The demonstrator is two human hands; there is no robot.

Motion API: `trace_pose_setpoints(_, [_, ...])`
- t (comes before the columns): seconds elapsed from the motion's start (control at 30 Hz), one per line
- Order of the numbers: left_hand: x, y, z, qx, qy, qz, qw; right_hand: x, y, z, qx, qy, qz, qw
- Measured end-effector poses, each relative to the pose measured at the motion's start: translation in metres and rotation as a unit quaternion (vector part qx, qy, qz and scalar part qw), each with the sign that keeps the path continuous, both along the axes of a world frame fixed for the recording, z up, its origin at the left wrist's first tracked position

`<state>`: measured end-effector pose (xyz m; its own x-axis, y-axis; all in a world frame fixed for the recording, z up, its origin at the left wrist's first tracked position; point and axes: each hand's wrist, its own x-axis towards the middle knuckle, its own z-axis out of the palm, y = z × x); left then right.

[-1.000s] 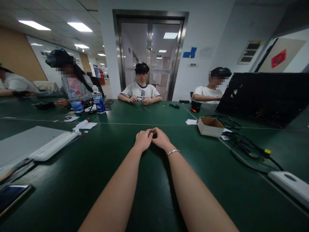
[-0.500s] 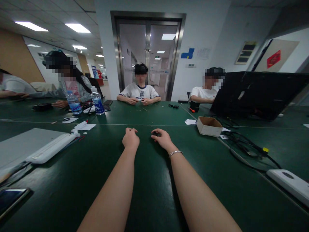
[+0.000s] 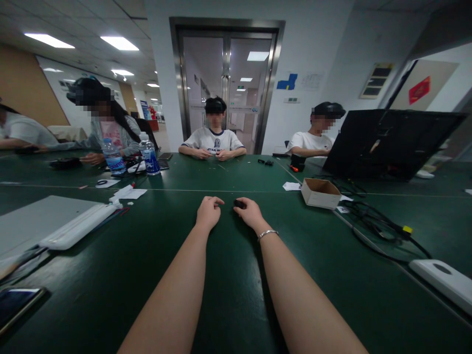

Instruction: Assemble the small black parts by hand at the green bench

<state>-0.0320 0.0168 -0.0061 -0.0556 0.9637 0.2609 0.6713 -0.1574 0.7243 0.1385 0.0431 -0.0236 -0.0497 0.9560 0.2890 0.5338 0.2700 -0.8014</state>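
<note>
Your left hand (image 3: pixel 208 214), its grip unreadable, has moved nearer your right hand (image 3: pixel 251 213), whose pinched small black object (image 3: pixel 239 203) could slip if knocked.

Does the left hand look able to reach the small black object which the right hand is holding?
Probably yes. The right hand holds the small black object, but the object's left end appears uncovered. The left hand is nearby, with only the green table showing between it and the object.
</note>
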Motion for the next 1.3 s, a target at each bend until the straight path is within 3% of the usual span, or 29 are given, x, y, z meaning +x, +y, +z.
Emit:
trace_pose_setpoints(0.13, [-0.002, 0.001, 0.002, -0.014, -0.005, 0.019, 1.000, -0.001, -0.002, 0.002, -0.010, 0.003, 0.020, 1.000])
trace_pose_setpoints(0.4, [0.006, -0.008, 0.013, -0.045, 0.135, 0.057, 0.988, -0.001, 0.000, 0.002, -0.027, -0.002, 0.026, 0.999])
trace_pose_setpoints(0.6, [0.003, -0.016, 0.022, -0.060, 0.166, 0.088, 0.980, -0.003, -0.004, 0.007, -0.052, 0.028, 0.027, 0.998])
trace_pose_setpoints(0.77, [-0.005, -0.017, 0.024, -0.072, 0.209, 0.150, 0.964, -0.003, -0.007, 0.010, -0.067, 0.044, 0.029, 0.996])
trace_pose_setpoints(0.87, [-0.009, -0.014, 0.020, -0.102, 0.181, 0.119, 0.971, -0.003, -0.007, 0.011, -0.066, 0.044, 0.032, 0.996])
trace_pose_setpoints(1.07, [-0.007, -0.005, 0.005, -0.030, 0.133, 0.030, 0.990, -0.002, -0.002, 0.005, -0.042, 0.013, 0.022, 0.999])
trace_pose_setpoints(1.3, [-0.003, 0.009, -0.011, 0.014, -0.050, -0.091, 0.994, -0.002, 0.000, 0.003, 0.025, -0.064, 0.012, 0.998])
